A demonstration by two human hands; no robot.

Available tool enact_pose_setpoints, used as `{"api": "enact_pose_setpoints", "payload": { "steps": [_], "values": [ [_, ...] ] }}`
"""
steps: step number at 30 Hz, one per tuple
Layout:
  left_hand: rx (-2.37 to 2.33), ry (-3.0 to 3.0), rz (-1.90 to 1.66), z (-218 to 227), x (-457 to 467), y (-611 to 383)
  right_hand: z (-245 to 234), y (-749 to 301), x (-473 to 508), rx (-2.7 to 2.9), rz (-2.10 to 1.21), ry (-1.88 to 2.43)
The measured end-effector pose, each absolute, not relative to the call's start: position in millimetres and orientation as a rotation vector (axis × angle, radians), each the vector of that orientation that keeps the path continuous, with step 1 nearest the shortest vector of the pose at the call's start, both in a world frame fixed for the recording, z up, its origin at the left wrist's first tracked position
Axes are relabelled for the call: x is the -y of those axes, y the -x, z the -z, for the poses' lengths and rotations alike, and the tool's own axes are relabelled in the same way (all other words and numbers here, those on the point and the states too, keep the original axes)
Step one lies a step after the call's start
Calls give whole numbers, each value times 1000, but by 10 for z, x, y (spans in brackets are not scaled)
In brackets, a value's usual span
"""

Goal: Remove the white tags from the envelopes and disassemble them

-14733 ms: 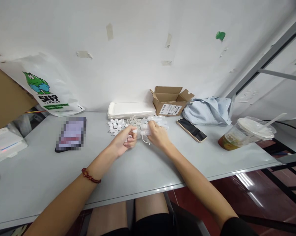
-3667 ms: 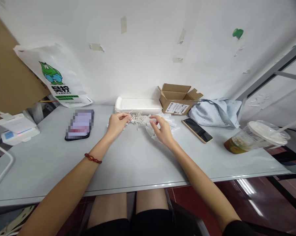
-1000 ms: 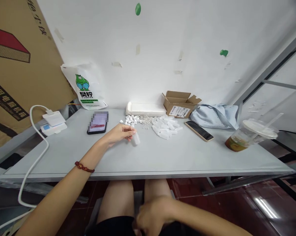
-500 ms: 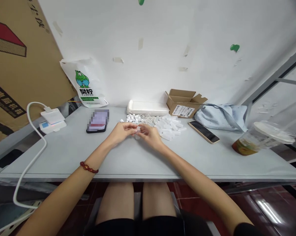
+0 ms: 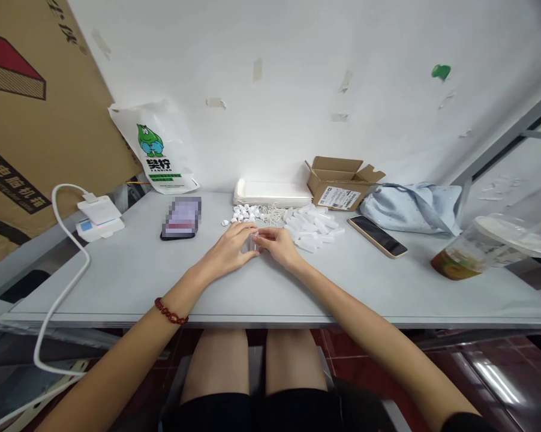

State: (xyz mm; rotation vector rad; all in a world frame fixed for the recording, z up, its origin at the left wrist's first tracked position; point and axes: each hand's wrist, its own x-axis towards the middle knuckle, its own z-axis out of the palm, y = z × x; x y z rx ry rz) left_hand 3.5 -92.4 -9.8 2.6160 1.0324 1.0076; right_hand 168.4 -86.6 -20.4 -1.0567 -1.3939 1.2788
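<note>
A small clear plastic vial [image 5: 254, 243] is between my two hands, low over the table. My left hand [image 5: 228, 249] curves around its left side, fingertips near the top and thumb near the bottom. From the right, my right hand [image 5: 279, 245] pinches it with closed fingers, which cover part of it. Just beyond my hands lie a pile of small white caps [image 5: 246, 213], a bunch of thin white stringy pieces [image 5: 273, 214] and a heap of translucent plastic vials [image 5: 313, 227].
Behind the heaps stand a long white box [image 5: 274, 193] and an opened cardboard box [image 5: 340, 183]. Phones lie left [image 5: 180, 217] and right [image 5: 377, 236]. A drink cup [image 5: 477, 249], blue cloth bag [image 5: 409, 207], white plastic bag [image 5: 156, 150] and white charger [image 5: 99, 217] sit farther out.
My left hand has opened from a fingertip pinch into a wider curve around the vial, thumb lower. The vial now shows between both hands. The camera view has shifted slightly.
</note>
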Motion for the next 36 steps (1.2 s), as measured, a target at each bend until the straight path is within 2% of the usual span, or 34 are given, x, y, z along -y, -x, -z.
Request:
{"api": "enact_pose_setpoints", "payload": {
  "steps": [5,8,12,18,27,36],
  "values": [
    [-1111,-2536,-985,70,907,-30,172,-1709,859,1446,-1341,1031],
    [-1212,-2395,-846,18,910,23,87,-1806,839,1501,-1292,1087],
    [-1322,-2293,-674,-40,920,100,-38,-2051,762,1413,-1076,1187],
    [-1333,-2204,-594,-67,922,167,-135,-2392,615,1635,-575,1302],
    [-1269,-2202,-574,-82,921,205,-71,-2505,578,1894,-244,1325],
    [-1281,-2227,-582,-59,918,197,-61,-2452,694,2176,-86,1598]
  ]
}}
